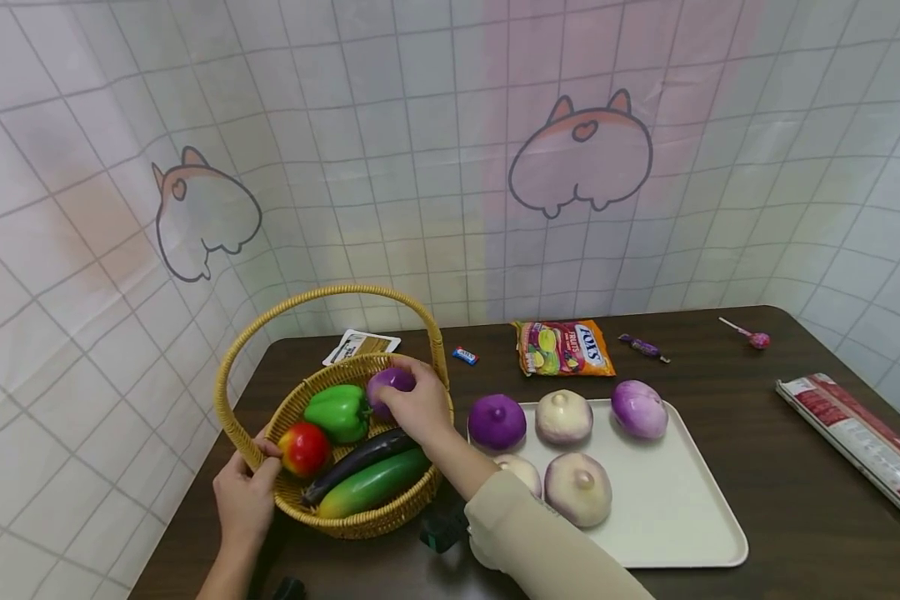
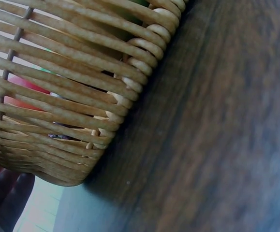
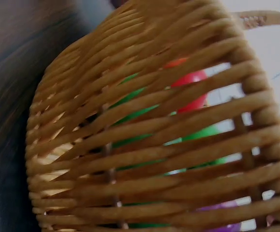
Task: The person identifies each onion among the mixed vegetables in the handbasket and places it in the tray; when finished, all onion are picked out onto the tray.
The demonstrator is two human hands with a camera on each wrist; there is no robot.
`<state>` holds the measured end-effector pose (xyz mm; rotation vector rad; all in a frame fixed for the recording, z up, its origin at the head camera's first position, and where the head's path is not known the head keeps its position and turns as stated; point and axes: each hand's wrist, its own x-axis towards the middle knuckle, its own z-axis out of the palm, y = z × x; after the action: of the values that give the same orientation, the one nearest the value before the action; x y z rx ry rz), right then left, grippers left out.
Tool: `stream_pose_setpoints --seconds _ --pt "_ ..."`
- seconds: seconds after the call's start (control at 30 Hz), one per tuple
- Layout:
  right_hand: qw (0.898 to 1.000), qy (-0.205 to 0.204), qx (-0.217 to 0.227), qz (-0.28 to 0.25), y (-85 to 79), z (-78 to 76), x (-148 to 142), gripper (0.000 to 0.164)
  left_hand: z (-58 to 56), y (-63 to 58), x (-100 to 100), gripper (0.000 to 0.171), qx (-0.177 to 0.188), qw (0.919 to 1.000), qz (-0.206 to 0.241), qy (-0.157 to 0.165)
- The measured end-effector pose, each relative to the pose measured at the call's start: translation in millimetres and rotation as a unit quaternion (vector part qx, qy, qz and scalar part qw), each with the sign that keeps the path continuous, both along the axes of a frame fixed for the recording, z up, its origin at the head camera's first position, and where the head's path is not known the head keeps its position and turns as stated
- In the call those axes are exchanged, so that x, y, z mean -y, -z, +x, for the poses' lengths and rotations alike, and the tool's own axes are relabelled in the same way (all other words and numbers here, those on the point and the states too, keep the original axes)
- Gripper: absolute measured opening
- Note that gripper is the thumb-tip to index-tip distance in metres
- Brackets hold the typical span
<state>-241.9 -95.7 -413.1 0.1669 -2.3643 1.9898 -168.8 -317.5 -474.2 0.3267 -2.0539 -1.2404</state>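
A wicker basket (image 1: 360,527) with a tall arched handle stands at the left of the table. My left hand (image 1: 246,492) grips its left rim near the handle's foot; the fingertips (image 2: 21,191) show beside the weave in the left wrist view. My right hand (image 1: 420,408) reaches over the right rim and holds a round purple onion (image 1: 387,385) inside the basket, at the back right. Beside it lie a green bell pepper (image 1: 337,412), a red-yellow apple (image 1: 304,450), a dark eggplant (image 1: 363,460) and a green cucumber (image 1: 378,485). The right wrist view shows mostly basket weave (image 3: 144,145).
A white tray (image 1: 667,500) right of the basket bears several purple and whitish onions (image 1: 579,490). Behind it lie a candy bag (image 1: 564,348), wrapped sweets (image 1: 643,347) and a lollipop (image 1: 757,340). A long red-white package (image 1: 862,442) lies at the right edge.
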Motion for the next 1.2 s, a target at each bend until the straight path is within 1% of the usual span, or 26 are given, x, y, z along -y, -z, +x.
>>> stream_pose_setpoints --seconds 0.1,0.2,0.4,0.6,0.7,0.9,1.0,1.2 --pt "0.999 -0.002 0.044 -0.007 -0.3 -2.0 1.5 0.057 0.8 -0.1 -0.3 0.011 0.003 1.0000 0.001 0.000" --pt "0.998 -0.006 0.058 0.005 0.8 -4.0 2.9 0.060 1.1 0.4 -0.1 0.010 0.003 1.0000 -0.001 0.000" --pt "0.998 -0.010 0.058 0.032 4.5 -4.8 4.4 0.060 1.1 2.5 -0.1 0.010 0.006 1.0000 0.000 0.000" --pt "0.998 -0.007 0.046 0.052 4.9 -4.4 5.2 0.056 2.2 1.0 -1.0 0.008 0.002 1.0000 0.008 0.002" --pt "0.997 -0.008 0.038 0.061 4.6 -4.0 4.9 0.057 2.9 -0.5 -1.6 0.012 0.003 0.9998 0.014 0.014" --pt "0.997 -0.012 0.046 0.064 5.5 -4.4 4.9 0.059 3.9 -1.4 -0.8 0.027 -0.005 0.9974 0.042 0.059" --pt "0.996 -0.020 0.049 0.077 5.6 -4.2 5.1 0.061 3.1 -0.6 -0.3 0.030 -0.008 0.9967 0.047 0.066" --pt "0.994 -0.037 0.047 0.095 5.5 -3.4 6.9 0.066 1.8 1.4 1.0 0.030 -0.007 0.9963 0.055 0.065"
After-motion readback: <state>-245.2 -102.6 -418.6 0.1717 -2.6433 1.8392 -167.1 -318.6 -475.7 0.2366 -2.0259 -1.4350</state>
